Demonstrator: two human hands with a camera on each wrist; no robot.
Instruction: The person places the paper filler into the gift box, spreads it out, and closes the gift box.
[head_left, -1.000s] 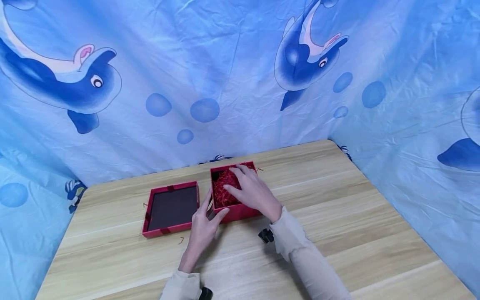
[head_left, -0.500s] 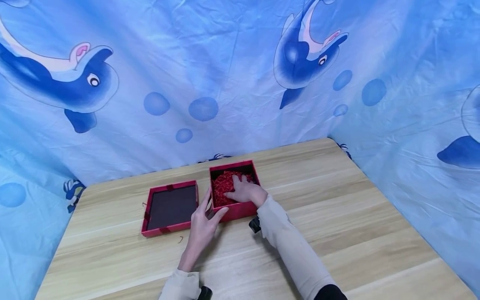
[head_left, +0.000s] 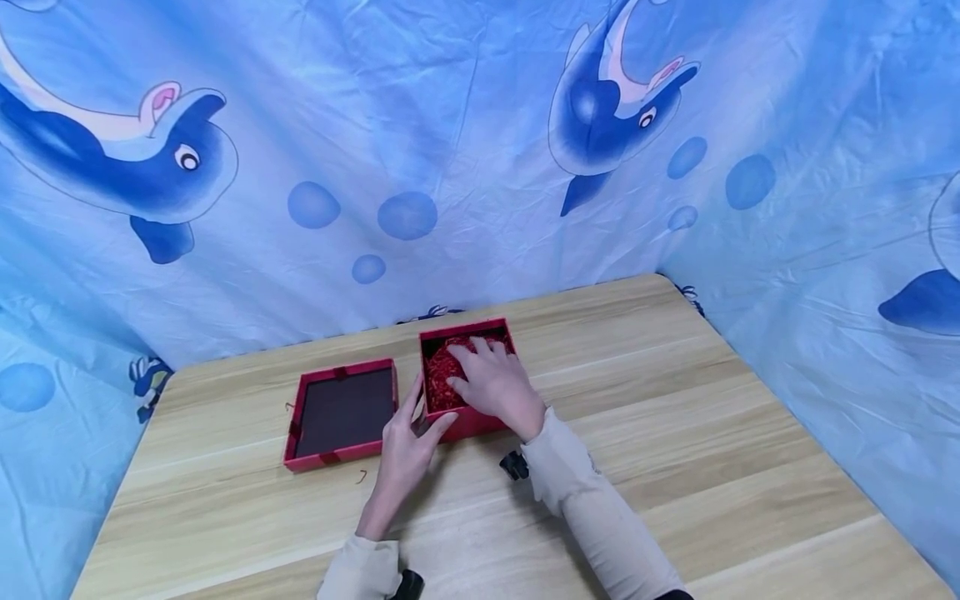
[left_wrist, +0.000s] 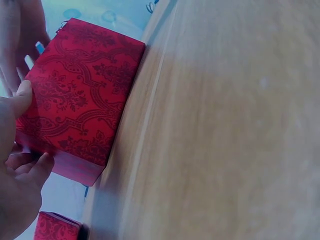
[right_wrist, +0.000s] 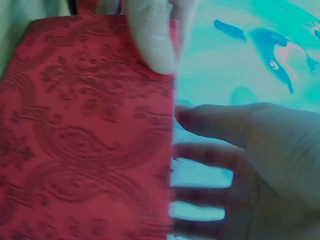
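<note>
A red gift box [head_left: 471, 423] with a dark floral pattern stands without its lid on the wooden table. Red shredded paper [head_left: 442, 373] fills its inside. My left hand [head_left: 403, 454] holds the box at its near left corner, thumb [left_wrist: 24, 97] on the front face and fingers along the left side. Over the shredded paper, my right hand [head_left: 497, 382] lies palm down with its fingers spread, fingertips in among the strands. The right wrist view shows those fingers behind the box's front rim, their tips hidden by the wall.
The box lid [head_left: 347, 412] lies upturned to the left, its dark inside facing up. A stray red paper strand [head_left: 362, 477] rests in front of it. The wooden table [head_left: 675, 433] reaches back to a blue dolphin curtain [head_left: 480, 167].
My right hand lifts off the paper's far side, dips lower into the box, then rises slightly with fingers spread. My left hand keeps its place at the corner.
</note>
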